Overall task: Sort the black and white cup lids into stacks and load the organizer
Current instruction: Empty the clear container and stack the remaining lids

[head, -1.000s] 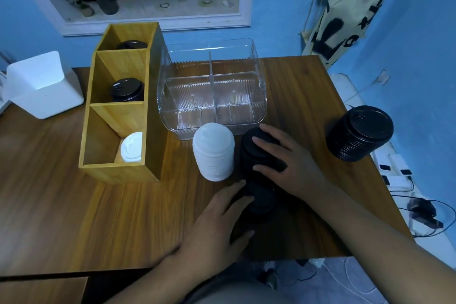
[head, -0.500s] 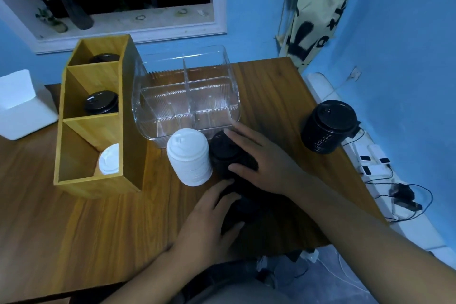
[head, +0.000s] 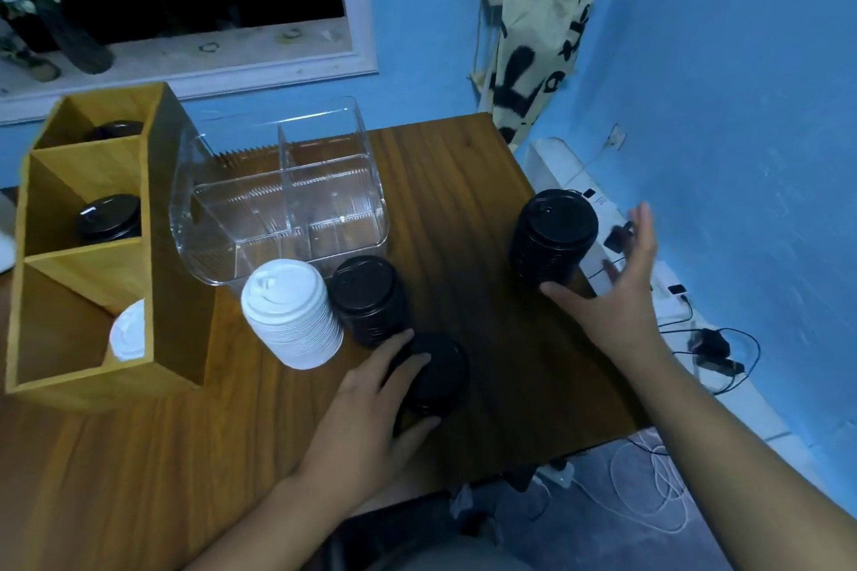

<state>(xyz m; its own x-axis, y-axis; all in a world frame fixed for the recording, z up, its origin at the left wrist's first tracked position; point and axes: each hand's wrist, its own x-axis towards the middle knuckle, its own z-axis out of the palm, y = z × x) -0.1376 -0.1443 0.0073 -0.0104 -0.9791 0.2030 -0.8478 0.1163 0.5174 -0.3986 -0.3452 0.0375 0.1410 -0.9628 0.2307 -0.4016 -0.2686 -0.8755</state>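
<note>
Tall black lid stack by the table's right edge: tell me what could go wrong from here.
1. The tall black lid stack stands close to the table's right edge, above a power strip on the floor; a nudge from the open right hand beside it might tip it off.
2. The left hand grips a short black stack right next to the middle black stack and the white stack; lifting carelessly could topple them.

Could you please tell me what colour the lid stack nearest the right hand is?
That lid stack is black, seen best in the head view.
</note>
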